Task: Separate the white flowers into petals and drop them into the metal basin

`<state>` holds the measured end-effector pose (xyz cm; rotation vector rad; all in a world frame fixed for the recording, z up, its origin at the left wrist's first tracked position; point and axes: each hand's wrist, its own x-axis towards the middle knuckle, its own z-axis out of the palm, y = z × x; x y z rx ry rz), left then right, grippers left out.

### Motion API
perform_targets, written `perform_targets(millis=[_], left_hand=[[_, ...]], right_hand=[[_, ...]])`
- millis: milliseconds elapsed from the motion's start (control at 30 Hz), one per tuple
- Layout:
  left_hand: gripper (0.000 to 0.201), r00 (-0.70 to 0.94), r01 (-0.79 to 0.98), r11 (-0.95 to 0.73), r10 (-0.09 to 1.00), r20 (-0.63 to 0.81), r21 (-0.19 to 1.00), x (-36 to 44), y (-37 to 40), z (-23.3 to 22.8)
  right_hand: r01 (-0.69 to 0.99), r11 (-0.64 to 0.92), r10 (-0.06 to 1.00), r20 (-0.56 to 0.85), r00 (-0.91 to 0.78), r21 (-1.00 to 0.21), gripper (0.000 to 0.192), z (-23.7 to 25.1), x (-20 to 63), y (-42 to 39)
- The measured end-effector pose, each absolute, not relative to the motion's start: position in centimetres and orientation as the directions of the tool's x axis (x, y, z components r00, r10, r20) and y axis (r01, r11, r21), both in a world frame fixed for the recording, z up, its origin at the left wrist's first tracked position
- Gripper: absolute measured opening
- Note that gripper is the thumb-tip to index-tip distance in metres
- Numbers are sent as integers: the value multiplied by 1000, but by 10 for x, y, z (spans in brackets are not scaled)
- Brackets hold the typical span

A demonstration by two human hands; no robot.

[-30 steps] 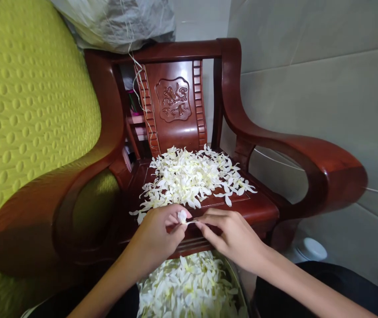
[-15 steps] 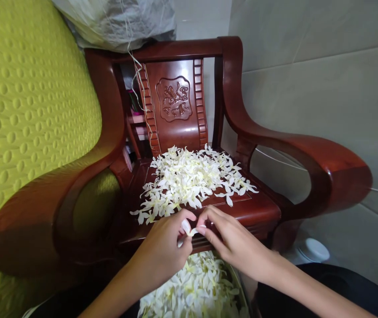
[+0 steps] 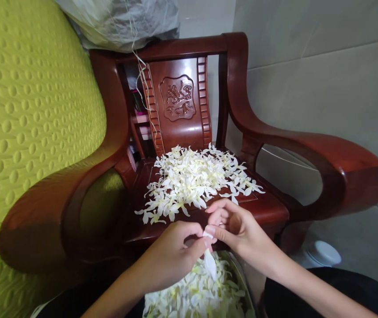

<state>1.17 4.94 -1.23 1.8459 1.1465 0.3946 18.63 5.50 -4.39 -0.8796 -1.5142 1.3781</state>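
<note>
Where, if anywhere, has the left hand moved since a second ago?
Yes: against the chair seat, the left hand has moved down and right in view.

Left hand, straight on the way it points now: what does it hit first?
Most likely the right hand, just ahead of the left hand, where the white flower is pinched. The two hands look about touching; depth is unclear from this one view.

1. Before you stands the armchair (image 3: 182,132); on its seat (image 3: 264,210) lie flowers (image 3: 192,176).
2. Nearer to you and lower, the container (image 3: 244,277) has other flowers (image 3: 193,293) inside.
3. At your left is the sheet (image 3: 36,97), at your right the wall (image 3: 324,92).
</note>
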Motion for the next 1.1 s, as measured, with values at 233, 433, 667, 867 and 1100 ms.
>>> perform_targets(millis=[233,433,667,867,1100], left_hand=[[28,563,475,-157,811,-161,866,18,47,-19],[26,507,671,-414,861,26,615,19,37,-26],[26,551,691,-518,829,96,504,17,37,-21],[23,592,681,-472,805,-42,560,14,31,-11],[23,587,742,-624,782,212,244,1,48,-14]], right_hand=[[165,239,918,167,-360,-957,13,-37,190,53],[390,547,813,357,-461,-741,13,-37,188,37],[340,456,879,357,-315,-822,5,-46,185,33],[200,197,972,165,-168,-960,17,-48,173,26],[608,521,851,311,-423,-599,12,-37,185,49]])
